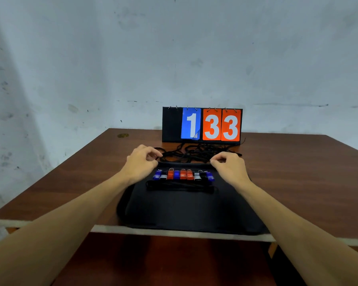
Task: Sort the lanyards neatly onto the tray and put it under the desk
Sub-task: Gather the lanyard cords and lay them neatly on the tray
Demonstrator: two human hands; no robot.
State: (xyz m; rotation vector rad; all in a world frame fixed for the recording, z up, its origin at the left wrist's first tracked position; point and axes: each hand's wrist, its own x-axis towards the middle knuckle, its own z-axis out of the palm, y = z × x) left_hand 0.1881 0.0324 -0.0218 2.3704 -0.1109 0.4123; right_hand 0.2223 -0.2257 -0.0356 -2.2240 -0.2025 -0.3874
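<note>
Where the black tray (190, 211) lies at the near edge of the desk (298, 172), sorted lanyards (183, 176) sit in a row across its far part, clips blue, red, white and black; loose lanyard cords (198, 153) tangle just beyond it; left hand (142, 162) and right hand (230, 165) curl at the far rim, fingertips together; cannot tell whether either pinches a cord; flip scoreboard (202, 124) reading 133 stands behind.

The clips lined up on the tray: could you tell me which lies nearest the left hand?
The blue clip at the row's left end, beside the left hand; the other two blue clips sit mid-row and at the right end.
</note>
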